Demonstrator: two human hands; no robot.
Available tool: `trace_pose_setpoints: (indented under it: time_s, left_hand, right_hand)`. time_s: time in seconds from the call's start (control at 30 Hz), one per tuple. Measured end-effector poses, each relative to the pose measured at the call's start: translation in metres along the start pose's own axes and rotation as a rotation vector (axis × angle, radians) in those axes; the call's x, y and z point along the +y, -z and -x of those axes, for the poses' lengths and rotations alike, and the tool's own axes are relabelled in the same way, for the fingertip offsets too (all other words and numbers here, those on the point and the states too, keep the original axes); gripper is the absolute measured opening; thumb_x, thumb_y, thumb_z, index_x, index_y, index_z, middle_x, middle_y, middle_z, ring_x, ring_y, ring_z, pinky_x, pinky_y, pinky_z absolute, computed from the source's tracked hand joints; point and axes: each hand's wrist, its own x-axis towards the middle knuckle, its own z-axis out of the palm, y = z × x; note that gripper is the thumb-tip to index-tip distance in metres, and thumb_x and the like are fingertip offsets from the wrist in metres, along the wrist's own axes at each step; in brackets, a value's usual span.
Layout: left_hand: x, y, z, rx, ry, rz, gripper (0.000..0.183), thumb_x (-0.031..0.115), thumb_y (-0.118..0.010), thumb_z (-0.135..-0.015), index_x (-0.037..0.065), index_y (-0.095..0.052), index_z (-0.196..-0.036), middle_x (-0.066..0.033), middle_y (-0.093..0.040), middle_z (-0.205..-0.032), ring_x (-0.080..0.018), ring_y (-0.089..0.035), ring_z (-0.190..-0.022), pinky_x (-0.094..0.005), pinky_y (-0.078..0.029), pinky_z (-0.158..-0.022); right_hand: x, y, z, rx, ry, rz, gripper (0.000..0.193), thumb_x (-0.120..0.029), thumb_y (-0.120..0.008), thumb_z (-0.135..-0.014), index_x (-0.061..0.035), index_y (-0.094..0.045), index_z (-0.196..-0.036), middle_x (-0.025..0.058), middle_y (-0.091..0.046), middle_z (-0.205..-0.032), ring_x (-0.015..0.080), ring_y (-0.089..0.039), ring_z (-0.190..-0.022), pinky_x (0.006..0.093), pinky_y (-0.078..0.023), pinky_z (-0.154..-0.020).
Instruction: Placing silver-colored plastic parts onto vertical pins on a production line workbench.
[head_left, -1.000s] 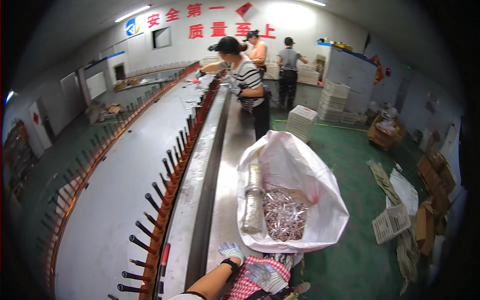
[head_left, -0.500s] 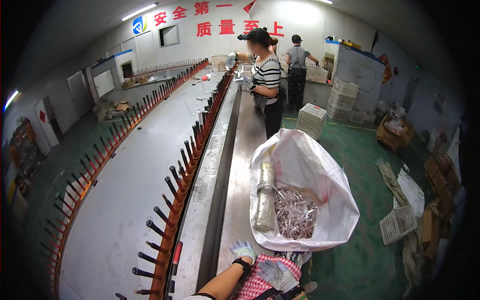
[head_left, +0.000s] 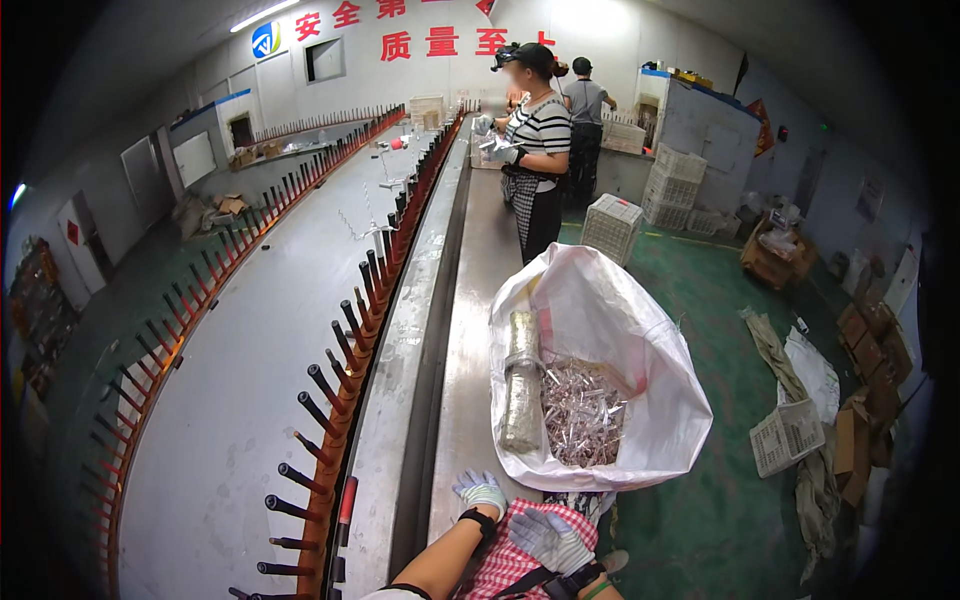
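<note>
Just beyond the left hand and right hand, fingers loosely spread and empty, sits an open white sack.

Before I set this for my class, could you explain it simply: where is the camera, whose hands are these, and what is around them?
No robot here: a wide fisheye camera on a person's head looks down, so straight edges bend. At the bottom, in pale striped gloves, are the wearer's left hand, by the shiny metal bench, and right hand, over red-and-white checked cloth. Both look open; neither visibly holds anything. Ahead, an open white plastic sack contains small glossy pieces and a long pale roll. Leftward, dark-tipped reddish pegs line a grey table.
</note>
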Motion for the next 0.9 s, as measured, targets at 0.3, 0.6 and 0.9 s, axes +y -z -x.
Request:
trace_pose_setpoints:
  time_s: [0.3, 0.6, 0.9]
  left_hand:
    - [-0.001, -0.002, 0.001, -0.024, 0.012, -0.028, 0.061, 0.036, -0.04, -0.085, 0.01, -0.022, -0.138, -0.0235, -0.013, -0.143, -0.0433, -0.011, -0.131, -0.0605, -0.009, -0.101]
    - [-0.003, -0.006, -0.009, 0.015, -0.01, 0.0, 0.059, 0.034, -0.039, -0.086, 0.01, -0.022, -0.138, -0.0231, -0.014, -0.143, -0.0433, -0.011, -0.131, -0.06, -0.01, -0.101]
    - [-0.028, 0.017, -0.007, -0.016, -0.101, 0.029, 0.073, 0.038, -0.057, -0.075, 0.006, -0.028, -0.134, -0.0265, -0.024, -0.137, -0.0425, -0.022, -0.128, -0.0558, -0.021, -0.101]
  right_hand:
    - [0.003, 0.001, 0.0, -0.008, -0.017, -0.037, 0.041, -0.031, -0.048, -0.088, -0.0002, -0.051, -0.115, 0.0171, -0.05, -0.121, 0.0321, -0.045, -0.116, 0.0482, -0.03, -0.103]
    - [0.0, 0.002, -0.003, -0.044, 0.015, -0.054, 0.049, -0.027, -0.059, -0.082, 0.0024, -0.044, -0.118, 0.0195, -0.048, -0.12, 0.0337, -0.046, -0.113, 0.0478, -0.033, -0.101]
    - [0.002, 0.004, -0.004, -0.022, -0.005, -0.075, 0.044, -0.026, -0.055, -0.085, 0.0031, -0.046, -0.116, 0.0198, -0.049, -0.12, 0.0339, -0.044, -0.115, 0.0471, -0.032, -0.103]
